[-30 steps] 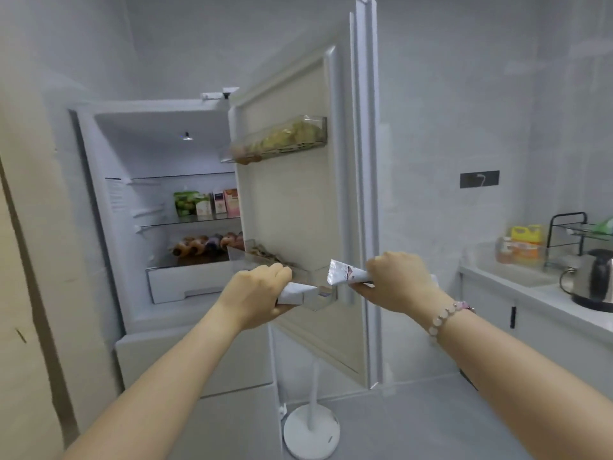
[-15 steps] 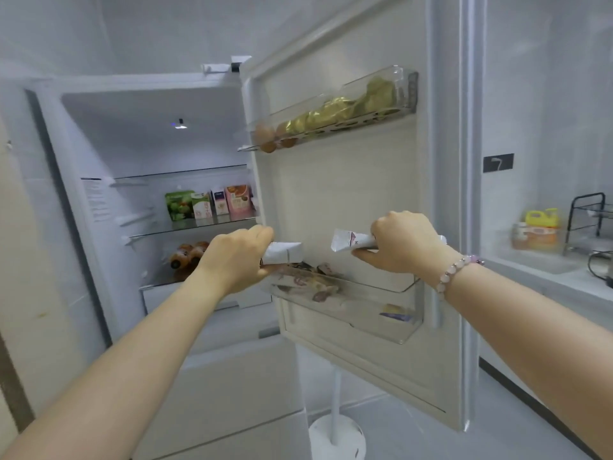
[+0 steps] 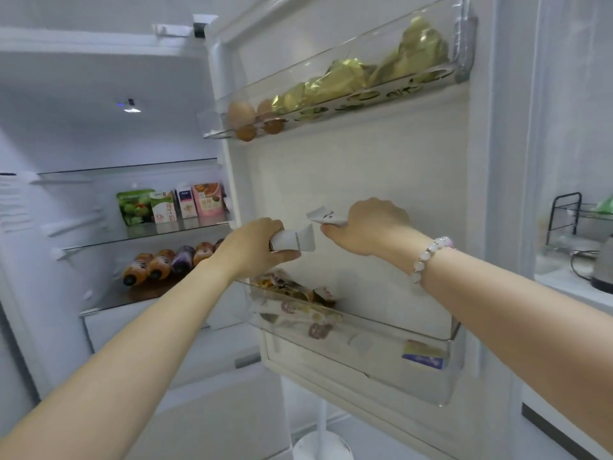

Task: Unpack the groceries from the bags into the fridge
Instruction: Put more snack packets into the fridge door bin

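First white flat sachet (image 3: 293,242): clasped in our left grip (image 3: 253,249). Second white flat sachet (image 3: 326,216): pinched in our right grip (image 3: 371,227). Both above the clear plastic fridge-door bin (image 3: 391,356).

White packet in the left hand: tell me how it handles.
The white packet is probably light: the left hand grips one end and the rest juts out without drooping. Its flat crimped end suggests a soft pouch, unlikely to roll.
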Tool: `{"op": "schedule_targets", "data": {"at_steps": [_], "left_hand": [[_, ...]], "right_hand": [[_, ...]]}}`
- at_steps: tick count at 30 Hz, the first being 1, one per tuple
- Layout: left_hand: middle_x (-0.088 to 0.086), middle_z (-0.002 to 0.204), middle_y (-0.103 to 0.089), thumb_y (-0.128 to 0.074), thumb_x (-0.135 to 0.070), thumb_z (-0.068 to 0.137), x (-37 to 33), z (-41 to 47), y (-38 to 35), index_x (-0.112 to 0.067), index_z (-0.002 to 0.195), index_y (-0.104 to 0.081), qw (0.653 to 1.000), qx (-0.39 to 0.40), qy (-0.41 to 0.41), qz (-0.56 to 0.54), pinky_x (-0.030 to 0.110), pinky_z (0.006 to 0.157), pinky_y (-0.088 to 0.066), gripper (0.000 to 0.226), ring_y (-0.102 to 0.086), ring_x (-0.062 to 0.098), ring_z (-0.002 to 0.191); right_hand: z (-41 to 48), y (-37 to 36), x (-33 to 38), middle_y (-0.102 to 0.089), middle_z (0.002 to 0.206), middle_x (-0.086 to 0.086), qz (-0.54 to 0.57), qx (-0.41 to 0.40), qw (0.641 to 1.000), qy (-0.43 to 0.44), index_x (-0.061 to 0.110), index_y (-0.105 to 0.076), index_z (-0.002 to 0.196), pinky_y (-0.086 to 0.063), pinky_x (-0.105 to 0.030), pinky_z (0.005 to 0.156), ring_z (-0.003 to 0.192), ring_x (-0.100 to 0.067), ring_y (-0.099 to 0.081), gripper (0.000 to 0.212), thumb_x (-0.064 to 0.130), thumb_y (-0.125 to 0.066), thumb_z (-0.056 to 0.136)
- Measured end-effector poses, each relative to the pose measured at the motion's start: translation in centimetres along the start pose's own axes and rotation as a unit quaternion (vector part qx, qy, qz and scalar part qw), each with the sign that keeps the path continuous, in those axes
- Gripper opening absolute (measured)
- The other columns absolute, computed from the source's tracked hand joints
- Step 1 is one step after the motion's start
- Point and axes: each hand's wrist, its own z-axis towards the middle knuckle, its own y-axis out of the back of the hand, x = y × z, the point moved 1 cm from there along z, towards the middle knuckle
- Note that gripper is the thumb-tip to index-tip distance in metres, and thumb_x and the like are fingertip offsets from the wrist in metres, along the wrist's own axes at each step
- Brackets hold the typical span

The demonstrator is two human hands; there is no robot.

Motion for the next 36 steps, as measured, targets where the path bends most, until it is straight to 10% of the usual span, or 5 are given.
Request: {"op": "schedule_targets", "data": {"at_steps": [8,16,25,30,36], "left_hand": [[-0.004,0.11,-0.053,-0.045,-0.045,0.089,-0.7,2.3,-5.3,-0.018,0.1,-0.054,0.909,0.328,0.105,-0.235,0.032,0.1,-0.028,0.03,-0.047,0.015,0.105],[-0.018,0.087,-0.06,-0.05,-0.006,0.085,0.6,2.1,-4.4,-0.026,0.094,-0.062,0.886,0.436,0.043,-0.151,0.014,0.073,-0.04,0.025,-0.054,0.004,0.083],[-0.01,0.11,-0.065,-0.061,-0.015,0.089,3.6,2.3,-4.2,-0.018,0.12,-0.06,0.866,0.416,0.05,-0.274,0.019,0.095,-0.046,0.031,-0.059,0.01,0.109],[0.011,0.11,-0.061,-0.06,-0.029,0.089,6.2,3.6,-1.8,-0.008,0.117,-0.055,0.799,0.225,0.193,-0.524,0.026,0.076,-0.058,0.035,-0.066,0.022,0.095],[0.01,0.107,-0.067,-0.069,-0.018,0.085,6.6,4.1,-3.8,-0.001,0.116,-0.059,0.844,0.138,0.253,-0.452,0.021,0.061,-0.056,0.038,-0.065,0.017,0.084]], "right_hand": [[2.4,-0.5,0.4,-0.047,0.079,-0.001,-0.026,-0.075,0.996,0.039,0.013,-0.049,0.083,-0.033,-0.027,0.061,0.075,-0.022,-0.046,0.041,0.053,-0.041,0.092],[2.7,-1.5,1.6,-0.04,0.065,0.003,-0.048,-0.03,0.998,0.038,0.013,-0.044,0.068,-0.029,-0.026,0.05,0.06,-0.018,-0.044,0.043,0.048,-0.043,0.093],[3.4,-4.5,3.8,-0.044,0.066,0.002,-0.114,0.08,0.989,0.057,0.015,-0.042,0.065,-0.027,-0.023,0.046,0.054,-0.012,-0.04,0.029,0.025,-0.044,0.092],[4.0,-5.6,4.6,-0.043,0.065,0.002,-0.125,0.075,0.986,0.076,0.013,-0.042,0.064,-0.026,-0.024,0.045,0.053,-0.012,-0.039,0.029,0.02,-0.047,0.091],[4.6,-7.6,5.5,-0.045,0.064,0.002,-0.067,0.116,0.986,0.096,0.011,-0.049,0.07,-0.032,-0.024,0.046,0.055,-0.015,-0.044,0.028,0.03,-0.055,0.09]]}}
